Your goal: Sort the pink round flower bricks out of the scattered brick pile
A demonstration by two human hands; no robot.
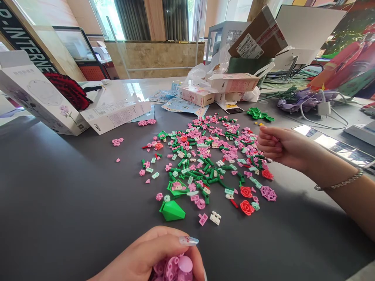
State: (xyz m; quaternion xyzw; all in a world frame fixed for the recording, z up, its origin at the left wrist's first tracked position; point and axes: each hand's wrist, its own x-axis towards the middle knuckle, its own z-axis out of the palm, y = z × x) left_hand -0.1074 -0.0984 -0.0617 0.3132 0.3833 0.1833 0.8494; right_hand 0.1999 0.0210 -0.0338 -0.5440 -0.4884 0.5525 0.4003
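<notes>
My left hand [152,249] is at the bottom, its fingers curled around a handful of pink building-block pieces [175,267]. On the right, my right hand [274,146] is closed in a loose fist at the edge of the spread-out pieces; whatever it may hold is hidden by the fingers. Between the hands lies a wide scatter of small pink pieces [230,152], green stems [209,171] and pale mint bits. Red roses [247,207] lie near its right side. A large green faceted piece [172,210] and a white piece [215,217] lie closest to my left hand.
A white box [43,97] with an open flap stands on the dark table [88,203] at left. Pink boxes [196,95], leaflets [183,106] and a brown carton [258,39] are piled at the back. Behind my right hand lie a phone-like slab [336,144] and a white cable [310,121].
</notes>
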